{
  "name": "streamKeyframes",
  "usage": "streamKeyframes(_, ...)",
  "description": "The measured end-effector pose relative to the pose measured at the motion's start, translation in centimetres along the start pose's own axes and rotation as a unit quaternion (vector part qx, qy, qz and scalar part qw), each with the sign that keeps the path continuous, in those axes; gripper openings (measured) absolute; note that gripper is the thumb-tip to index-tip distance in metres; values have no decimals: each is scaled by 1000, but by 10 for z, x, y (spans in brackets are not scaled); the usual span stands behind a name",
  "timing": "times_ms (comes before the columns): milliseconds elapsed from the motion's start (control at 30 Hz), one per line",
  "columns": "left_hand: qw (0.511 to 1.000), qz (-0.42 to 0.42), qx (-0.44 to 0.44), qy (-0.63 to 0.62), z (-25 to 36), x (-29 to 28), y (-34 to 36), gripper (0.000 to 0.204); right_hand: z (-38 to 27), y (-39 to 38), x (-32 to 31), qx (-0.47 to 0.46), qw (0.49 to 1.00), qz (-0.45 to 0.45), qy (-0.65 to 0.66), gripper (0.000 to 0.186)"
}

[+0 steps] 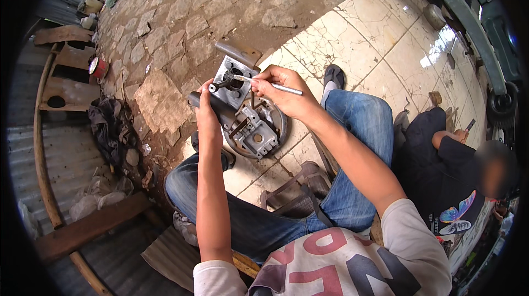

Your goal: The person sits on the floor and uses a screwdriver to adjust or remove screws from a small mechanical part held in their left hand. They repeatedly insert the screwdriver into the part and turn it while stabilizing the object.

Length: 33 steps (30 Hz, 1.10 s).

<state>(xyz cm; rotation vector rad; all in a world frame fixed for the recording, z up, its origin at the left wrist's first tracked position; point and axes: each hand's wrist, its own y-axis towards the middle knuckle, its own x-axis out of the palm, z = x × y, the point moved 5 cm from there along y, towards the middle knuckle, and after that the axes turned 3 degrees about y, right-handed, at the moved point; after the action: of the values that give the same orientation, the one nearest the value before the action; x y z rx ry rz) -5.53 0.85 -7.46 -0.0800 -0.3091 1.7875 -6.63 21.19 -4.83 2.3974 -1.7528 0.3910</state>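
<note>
My right hand (285, 91) pinches a slim silver-handled tool (287, 89), whose pale flat tip looks like a small brush but is too small to name surely. That tip lies at the dark round opening of a grey metal plate (225, 95). With its fingers closed, my left hand (205, 109) grips a dark metal cylinder (223, 113) beside the plate. Below them a grey cast metal part (258, 137) rests on a round metal base (282, 125). Another metal tube (234, 51) sticks out beyond the plate.
A seated person (441, 169) at the right holds a phone (470, 125). Cracked tiles (363, 37) meet stone paving (215, 6). A red tin (98, 68), dark cloth (113, 130) and wooden plank (93, 227) are at the left. A woven seat (295, 202) sits between my legs.
</note>
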Motion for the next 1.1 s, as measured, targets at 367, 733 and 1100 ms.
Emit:
streamKeyframes(367, 1000, 8, -5, -14, -5, -3, -1, 43, -17, -10, 14, -12, 997, -34, -62, 21)
streamKeyframes(733, 999, 24, -12, -34, -11, -9, 3, 40, -23, -12, 23, -28, 998, -42, -45, 21)
streamKeyframes(1100, 1000, 10, 4, -18, -6, -5, 1, 40, -19, -13, 20, -52, 996, -49, -44, 21)
